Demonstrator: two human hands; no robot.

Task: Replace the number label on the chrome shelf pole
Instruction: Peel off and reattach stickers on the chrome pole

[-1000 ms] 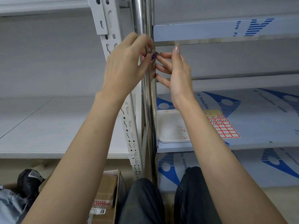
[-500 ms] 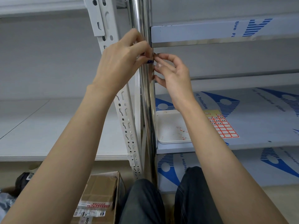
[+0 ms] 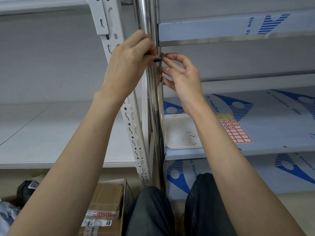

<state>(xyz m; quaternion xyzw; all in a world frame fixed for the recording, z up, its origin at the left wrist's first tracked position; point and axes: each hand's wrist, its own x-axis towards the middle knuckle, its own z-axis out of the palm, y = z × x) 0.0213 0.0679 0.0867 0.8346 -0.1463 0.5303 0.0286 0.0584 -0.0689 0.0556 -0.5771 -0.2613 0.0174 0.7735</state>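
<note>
Chrome pole [image 3: 154, 103] w/ both hands pinching label [image 3: 152, 63]: left hand [image 3: 127, 68], right hand [image 3: 182, 77]; tray [image 3: 180, 133] behind.

Label [image 3: 152, 63] mostly behind left hand [image 3: 126, 65]

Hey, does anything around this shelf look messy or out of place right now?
Only the white tray on the right shelf: small red and white scraps litter it, probably peeled label bits. The label sheet beside it lies flat, with its top rows partly used.
</note>
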